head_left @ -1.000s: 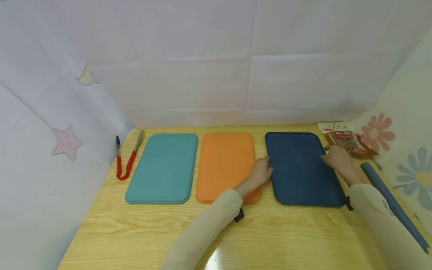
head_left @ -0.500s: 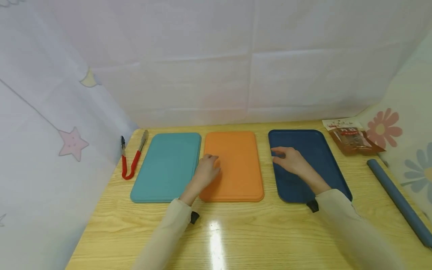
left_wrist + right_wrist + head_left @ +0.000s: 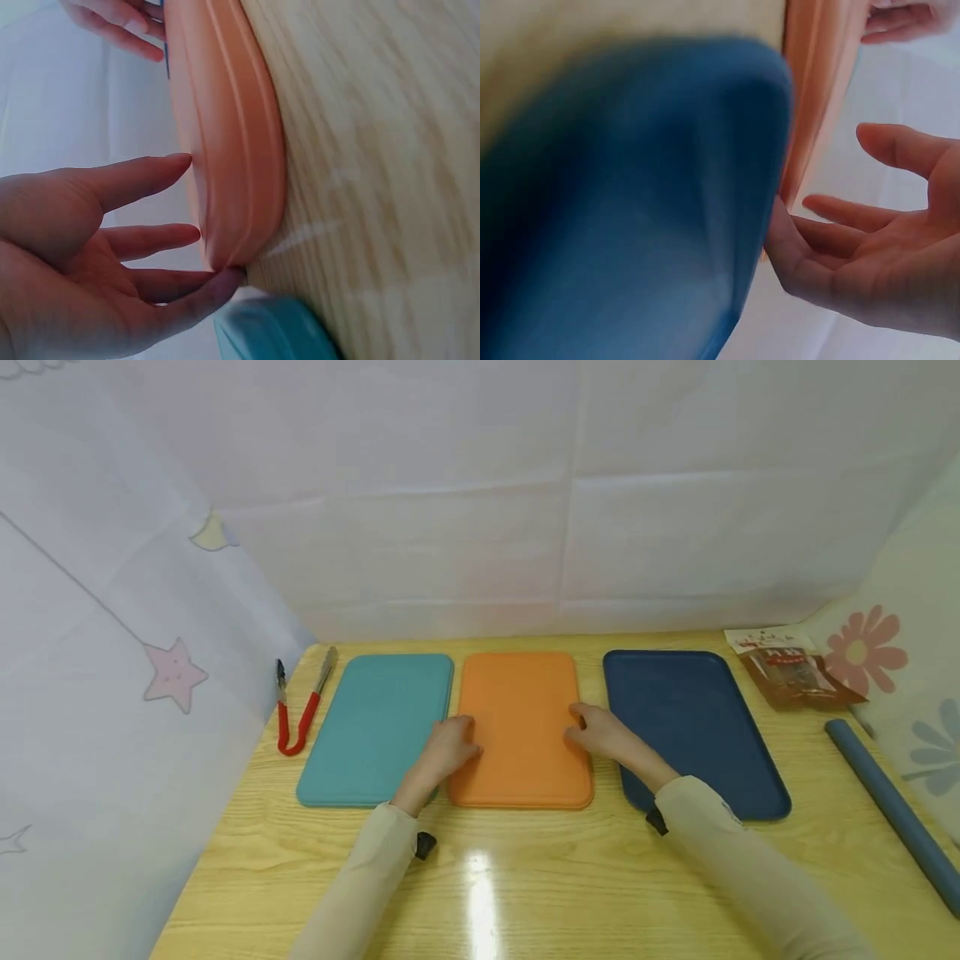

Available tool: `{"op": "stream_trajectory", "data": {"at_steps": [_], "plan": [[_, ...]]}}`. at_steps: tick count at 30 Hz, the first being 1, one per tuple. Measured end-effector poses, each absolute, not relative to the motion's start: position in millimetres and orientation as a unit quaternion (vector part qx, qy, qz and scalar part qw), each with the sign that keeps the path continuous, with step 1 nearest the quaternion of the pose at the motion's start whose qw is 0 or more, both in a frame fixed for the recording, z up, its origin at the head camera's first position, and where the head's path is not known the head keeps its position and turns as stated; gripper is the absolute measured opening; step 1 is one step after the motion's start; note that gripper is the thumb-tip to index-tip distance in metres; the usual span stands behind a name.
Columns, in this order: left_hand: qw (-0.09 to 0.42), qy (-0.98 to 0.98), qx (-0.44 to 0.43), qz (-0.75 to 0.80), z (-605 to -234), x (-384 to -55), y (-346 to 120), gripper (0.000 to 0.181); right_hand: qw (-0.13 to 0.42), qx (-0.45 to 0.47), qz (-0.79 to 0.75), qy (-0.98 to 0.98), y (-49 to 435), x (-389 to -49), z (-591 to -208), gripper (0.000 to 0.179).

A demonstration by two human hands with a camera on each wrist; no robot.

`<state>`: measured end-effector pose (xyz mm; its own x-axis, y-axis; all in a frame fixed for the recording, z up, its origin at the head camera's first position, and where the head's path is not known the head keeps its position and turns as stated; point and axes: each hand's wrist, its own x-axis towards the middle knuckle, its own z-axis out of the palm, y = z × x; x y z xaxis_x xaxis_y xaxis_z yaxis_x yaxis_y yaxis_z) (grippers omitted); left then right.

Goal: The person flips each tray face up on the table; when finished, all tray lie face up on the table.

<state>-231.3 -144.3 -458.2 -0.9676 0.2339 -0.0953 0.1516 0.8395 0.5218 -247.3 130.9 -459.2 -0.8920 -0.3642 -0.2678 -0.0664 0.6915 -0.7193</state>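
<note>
orange tray [image 3: 522, 735] lies flat on the counter [image 3: 570, 877], straight between my 2 hands. long axis runs away from me, toward the hanging cloth [image 3: 450, 560]. left hand [image 3: 446, 747] is at its left long side, right hand [image 3: 600, 731] at its right long side, roughly facing each other across it. neither looks clearly nearer. hands well apart from each other, fingers loosely bent and spread, clamped on nothing. in the left wrist view 1 low fingertip seems to meet the rim at a corner. on the right i cannot tell touch from overlap.

my left wrist passes over the edge of the teal tray [image 3: 375, 727]; my right over the near-side rim of the navy tray [image 3: 682, 727]. both lie flat, 1 on each flank.

orange: smooth, matte, plastic-looking, rounded corners, ridges running along the side. teal: similar, a faint line inside its border. navy: raised lip round a sunken face.

farther off: tongs [image 3: 308, 718], u-shaped, red grips; a crinkled brown bag [image 3: 795, 675], shiny, pale top; a blue-grey roll [image 3: 896, 814], slim and cylindrical. counter has pale yellow wood grain. cloth creased.
</note>
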Motion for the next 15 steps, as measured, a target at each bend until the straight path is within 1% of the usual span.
{"op": "stream_trajectory", "data": {"at_steps": [3,8,10,15], "plan": [[0.077,0.953,0.092,0.278,-459,-232,-144,0.051,0.200,-0.112,-0.385,0.894,129,-244,-463,0.063],[0.074,0.953,0.046,0.291,-459,-233,-144,0.051,0.220,-0.068,-0.488,0.842,132,-242,-460,0.063],[0.076,0.953,0.034,0.291,-459,-234,-144,0.052,0.220,-0.044,-0.522,0.823,135,-242,-459,0.063],[0.078,0.950,0.032,0.300,-464,-233,-144,0.052,0.177,0.002,-0.575,0.798,140,-240,-461,0.060]]}}
